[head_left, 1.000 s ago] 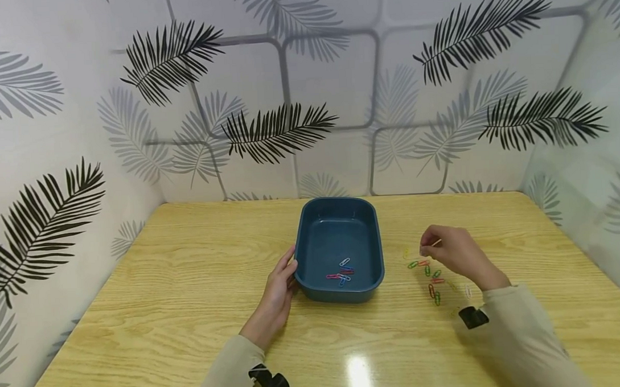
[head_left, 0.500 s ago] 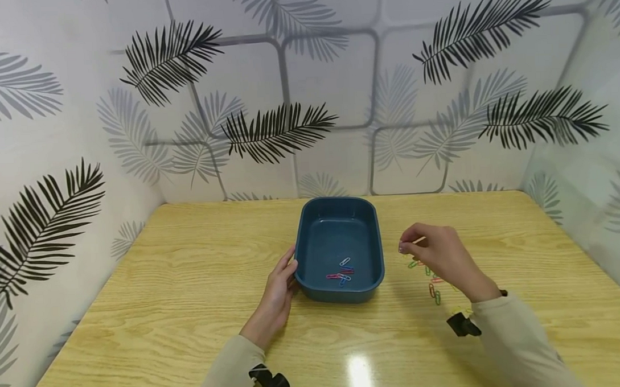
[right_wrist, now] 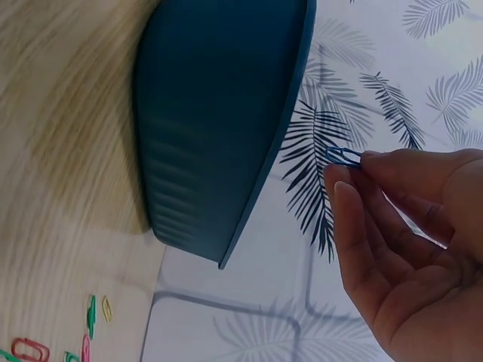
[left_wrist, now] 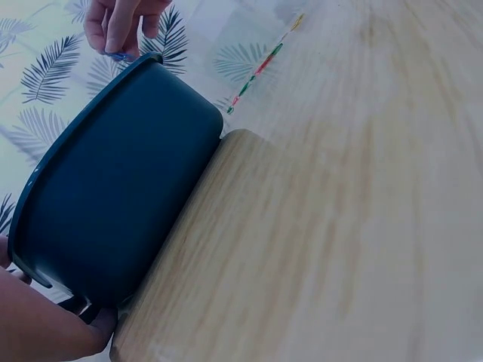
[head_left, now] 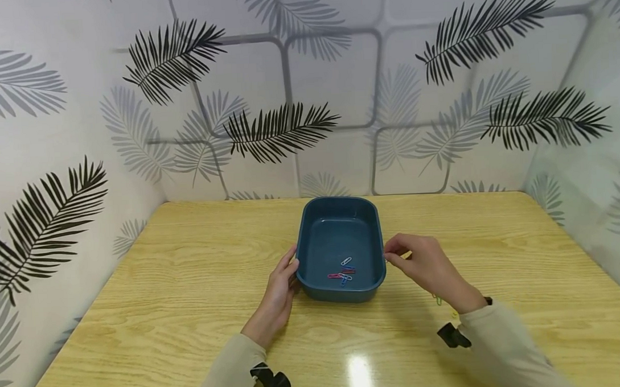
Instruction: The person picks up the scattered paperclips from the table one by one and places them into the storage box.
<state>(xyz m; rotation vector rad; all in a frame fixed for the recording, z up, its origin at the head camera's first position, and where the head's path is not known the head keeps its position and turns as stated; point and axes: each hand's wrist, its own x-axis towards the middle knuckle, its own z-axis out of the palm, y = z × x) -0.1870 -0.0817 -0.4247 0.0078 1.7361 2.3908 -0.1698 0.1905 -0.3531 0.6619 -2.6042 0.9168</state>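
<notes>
Right beside the blue tray (head_left: 337,236), right hand (head_left: 423,263) pinches a blue paperclip (right_wrist: 344,156) near the rim. Left hand (head_left: 276,292) grips the left side.

The tray (head_left: 339,295) looks smooth plastic, the paper clips (right_wrist: 91,315) coated metal, the tabletop (head_left: 190,289) glossy grained wood.

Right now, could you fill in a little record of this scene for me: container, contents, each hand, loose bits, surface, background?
Container: dark blue tray
Contents: white, blue and reddish paper clips, gathered toward the person's end
Left hand: holds the tray's left side
Right hand: pinches a blue paper clip near the tray's right rim
Loose bits: red, green and yellow clips right of the tray; exact count hidden
Surface: wood-grain table
Background: leaf-patterned wall
</notes>
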